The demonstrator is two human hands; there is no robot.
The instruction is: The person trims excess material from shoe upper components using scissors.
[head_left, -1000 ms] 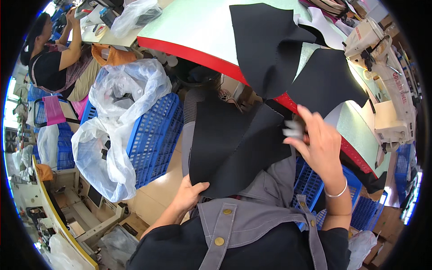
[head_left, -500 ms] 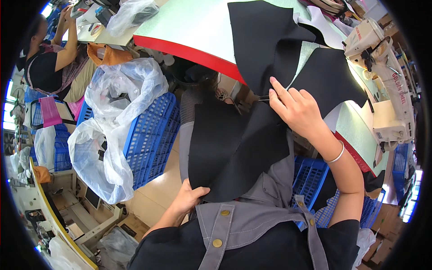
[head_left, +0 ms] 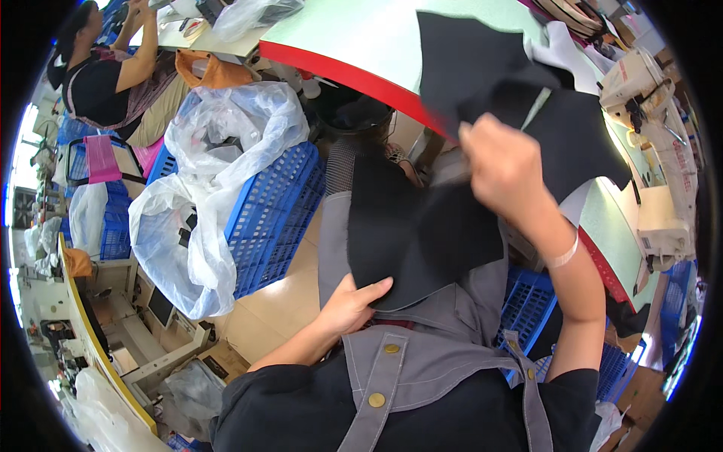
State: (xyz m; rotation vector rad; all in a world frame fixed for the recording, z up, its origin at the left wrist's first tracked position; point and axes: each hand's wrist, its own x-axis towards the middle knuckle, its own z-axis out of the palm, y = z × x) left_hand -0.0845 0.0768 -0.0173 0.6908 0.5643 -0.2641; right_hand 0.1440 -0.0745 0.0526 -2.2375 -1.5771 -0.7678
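A black fabric panel [head_left: 407, 233] lies over my lap, on the grey apron [head_left: 331, 248]. My left hand [head_left: 350, 307] pinches its lower left corner, thumb on top. My right hand [head_left: 506, 162] is curled closed above the panel's upper right edge, blurred by motion; what is in its fingers cannot be made out. Just beyond that hand, more black fabric pieces [head_left: 471, 64] hang over the red edge of the pale green tabletop [head_left: 361, 34].
Left of my knees stands a blue crate [head_left: 275, 226] lined with a clear plastic bag [head_left: 215, 143]. A white sewing machine [head_left: 633, 79] is at the far right. Another blue crate [head_left: 527, 301] sits by my right elbow. A person [head_left: 113, 83] works at the far left.
My right hand has moved slightly right and curled up; the thin metal tool seen in its fingers earlier no longer shows. My left hand still grips the panel corner. The whole view has shifted.
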